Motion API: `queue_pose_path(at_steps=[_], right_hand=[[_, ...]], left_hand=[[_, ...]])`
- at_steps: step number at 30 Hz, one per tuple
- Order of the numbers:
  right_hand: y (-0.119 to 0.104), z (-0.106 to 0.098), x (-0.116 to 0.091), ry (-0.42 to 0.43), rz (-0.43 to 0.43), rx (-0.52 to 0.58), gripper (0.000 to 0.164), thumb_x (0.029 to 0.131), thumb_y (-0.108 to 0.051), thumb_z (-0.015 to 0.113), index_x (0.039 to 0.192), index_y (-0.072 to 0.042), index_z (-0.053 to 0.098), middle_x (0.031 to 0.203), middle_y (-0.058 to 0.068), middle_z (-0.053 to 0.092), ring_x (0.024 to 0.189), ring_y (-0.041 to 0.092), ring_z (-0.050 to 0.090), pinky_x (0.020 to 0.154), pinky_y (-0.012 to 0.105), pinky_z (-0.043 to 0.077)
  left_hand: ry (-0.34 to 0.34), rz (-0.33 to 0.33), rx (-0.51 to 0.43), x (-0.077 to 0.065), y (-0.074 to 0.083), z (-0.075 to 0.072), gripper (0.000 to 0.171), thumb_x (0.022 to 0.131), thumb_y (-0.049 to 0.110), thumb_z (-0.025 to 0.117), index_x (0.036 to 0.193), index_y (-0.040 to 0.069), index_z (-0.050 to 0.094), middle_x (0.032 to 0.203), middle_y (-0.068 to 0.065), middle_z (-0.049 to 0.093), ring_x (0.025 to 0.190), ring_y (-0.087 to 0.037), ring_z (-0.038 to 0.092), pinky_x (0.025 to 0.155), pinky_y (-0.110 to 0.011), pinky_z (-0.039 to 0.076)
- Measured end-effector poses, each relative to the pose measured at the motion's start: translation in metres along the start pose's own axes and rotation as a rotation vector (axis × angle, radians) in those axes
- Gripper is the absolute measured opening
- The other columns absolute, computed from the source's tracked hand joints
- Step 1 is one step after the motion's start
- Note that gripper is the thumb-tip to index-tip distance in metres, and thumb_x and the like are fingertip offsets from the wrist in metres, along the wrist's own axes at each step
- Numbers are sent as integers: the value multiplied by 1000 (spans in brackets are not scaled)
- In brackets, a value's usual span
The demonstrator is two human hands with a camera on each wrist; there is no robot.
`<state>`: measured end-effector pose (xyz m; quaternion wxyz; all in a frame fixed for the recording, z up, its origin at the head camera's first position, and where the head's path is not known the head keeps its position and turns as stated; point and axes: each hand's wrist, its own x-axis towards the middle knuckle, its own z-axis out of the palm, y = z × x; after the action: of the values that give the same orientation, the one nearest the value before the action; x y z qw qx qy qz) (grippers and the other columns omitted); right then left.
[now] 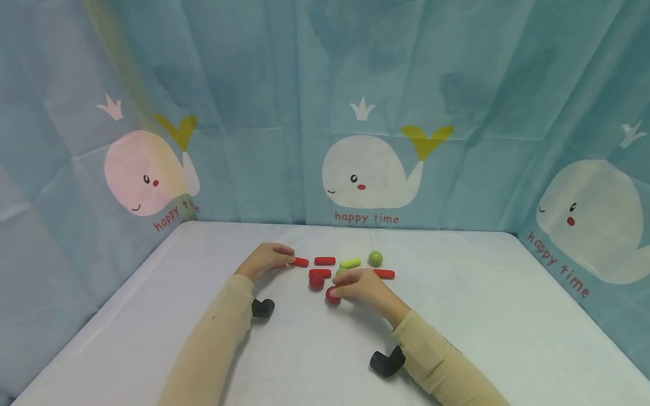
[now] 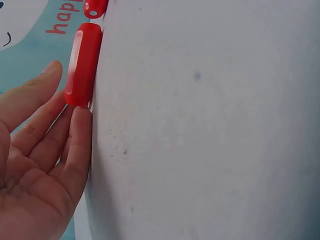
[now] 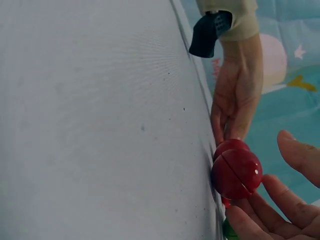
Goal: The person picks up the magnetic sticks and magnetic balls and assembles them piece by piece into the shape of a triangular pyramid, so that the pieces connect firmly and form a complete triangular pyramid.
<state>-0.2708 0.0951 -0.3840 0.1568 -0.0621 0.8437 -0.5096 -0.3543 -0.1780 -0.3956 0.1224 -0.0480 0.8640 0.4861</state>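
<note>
Head: on the smooth white desk (image 1: 304,361) I have the left hand (image 1: 266,258) at the leftmost red stick (image 1: 301,262), the right hand (image 1: 363,285) at the nearer red ball (image 1: 333,296); I judge both pieces are being positioned.

Left wrist: straight, unclenched fingers touch the glossy, rounded stick.

Right wrist: loose fingers, thumb apart, beside the shiny, grooved ball; gentle pinching seems needed next.

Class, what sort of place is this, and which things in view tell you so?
Probably a curtained-off table for play or filming: a white tabletop bordered by blue cloth printed with cartoon whales, with small red sticks lying on it.
</note>
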Motion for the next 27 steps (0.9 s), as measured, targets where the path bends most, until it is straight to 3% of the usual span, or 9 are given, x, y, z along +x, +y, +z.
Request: queue_pose_path(at_steps=[6, 14, 20, 27], right_hand=[[4, 1, 4, -16, -5, -8, 36, 82, -30, 81, 115, -16, 75, 111, -1, 74, 100, 14, 64, 94, 36, 54], [6, 3, 8, -19, -28, -12, 30, 83, -19, 80, 112, -13, 76, 108, 2, 75, 92, 13, 64, 85, 30, 56], [7, 5, 10, -13, -41, 7, 26, 82, -11, 79, 108, -9, 77, 104, 4, 75, 85, 11, 63, 77, 25, 55], [6, 1, 9, -13, -20, -11, 26, 81, -15, 81, 107, -13, 78, 105, 2, 75, 89, 11, 64, 81, 26, 56]], left_hand=[[23, -33, -12, 1, 1, 3, 40, 90, 25, 72, 128, 15, 67, 137, -10, 61, 119, -25, 57, 112, -44, 42], [35, 44, 67, -1, 1, 9, 33, 89, 17, 72, 122, 11, 71, 131, -12, 63, 118, -27, 53, 105, -42, 45], [56, 10, 105, -3, 3, 12, 28, 89, 19, 72, 116, 14, 74, 130, -12, 63, 120, -29, 50, 106, -47, 43], [70, 0, 142, -7, 5, 13, 27, 88, 20, 73, 115, 13, 74, 128, -13, 64, 121, -31, 50, 107, -51, 42]])
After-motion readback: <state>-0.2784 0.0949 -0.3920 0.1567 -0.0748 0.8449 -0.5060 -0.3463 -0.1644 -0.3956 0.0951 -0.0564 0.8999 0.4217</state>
